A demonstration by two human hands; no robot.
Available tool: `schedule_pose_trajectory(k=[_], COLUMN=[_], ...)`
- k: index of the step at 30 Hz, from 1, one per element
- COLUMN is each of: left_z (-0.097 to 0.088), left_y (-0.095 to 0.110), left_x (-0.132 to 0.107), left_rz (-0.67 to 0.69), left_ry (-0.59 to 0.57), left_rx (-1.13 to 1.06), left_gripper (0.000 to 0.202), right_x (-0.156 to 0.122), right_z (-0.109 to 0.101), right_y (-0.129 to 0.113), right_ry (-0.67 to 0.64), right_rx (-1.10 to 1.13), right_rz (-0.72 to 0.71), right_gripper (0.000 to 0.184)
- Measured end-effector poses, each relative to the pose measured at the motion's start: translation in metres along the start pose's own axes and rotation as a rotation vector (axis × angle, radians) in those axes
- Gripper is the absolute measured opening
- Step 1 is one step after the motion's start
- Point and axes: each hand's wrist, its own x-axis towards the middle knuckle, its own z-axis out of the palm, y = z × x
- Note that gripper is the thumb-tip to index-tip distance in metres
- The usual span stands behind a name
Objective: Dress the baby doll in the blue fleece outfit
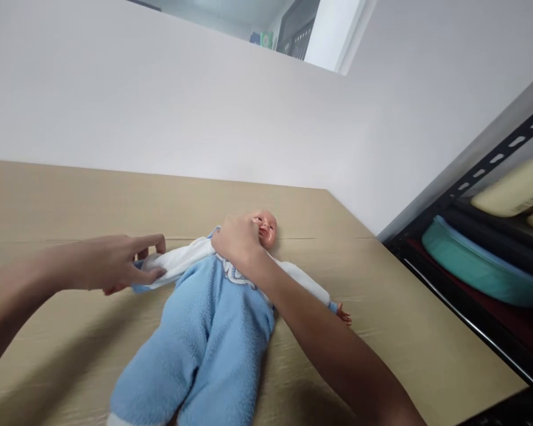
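A baby doll [270, 229] lies on its back with its head toward the wall. It wears a fleecy outfit [213, 313] with light blue trousers and white sleeves. My left hand [111, 260] is closed around the cuff end of the sleeve [177, 260] on the left of the view, thumb and forefinger on either side of the cloth. At the doll's shoulder beside its chin, my right hand [236, 239] is curled closed on the outfit near the collar; its fingertips are hidden. The other white sleeve [304, 281] stretches right, ending in a bare doll hand [344, 315].
The doll rests on a tan table top [337, 260] against a white wall [182, 100]. To the right stands a dark metal shelf rack [479, 171] holding a teal basin [475, 269] and a pale yellow container [510, 189]. An opening shows high in the wall.
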Motion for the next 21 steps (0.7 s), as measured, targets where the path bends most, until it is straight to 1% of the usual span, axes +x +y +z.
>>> schedule_pose_trajectory(k=[3,6,10,12,14,18,19,21], left_z=[-0.006,-0.003,0.006,0.009,0.01,0.008,0.007,0.006], left_y=[-0.013,-0.019,-0.028,-0.032,-0.033,-0.027,-0.026,-0.025], left_x=[0.004,0.011,0.025,0.03,0.032,0.03,0.029,0.028], left_rz=[-0.015,-0.077,-0.166,-0.167,-0.144,-0.128,-0.134,-0.148], left_ry=[-0.005,-0.034,-0.092,-0.088,-0.069,-0.101,-0.11,-0.107], left_rx=[0.037,-0.04,-0.139,-0.155,-0.172,-0.171,-0.159,-0.105], left_gripper=[0.034,0.037,0.049,0.05,0.049,0.051,0.052,0.055], right_x=[-0.005,-0.013,-0.024,-0.033,-0.047,-0.085,-0.095,-0.114], right_z=[-0.003,-0.003,0.001,0.001,0.0,-0.001,-0.001,0.003], right_y=[0.004,0.008,0.018,0.028,0.042,0.081,0.092,0.116], right_ry=[0.025,0.051,0.065,0.036,-0.005,-0.049,-0.043,0.001], right_rx=[-0.02,-0.017,0.032,0.078,0.184,0.51,0.554,0.532], right_rz=[0.033,0.031,-0.044,-0.104,-0.139,-0.157,-0.165,-0.168], right_gripper=[0.026,0.029,0.035,0.044,0.051,0.046,0.044,0.04])
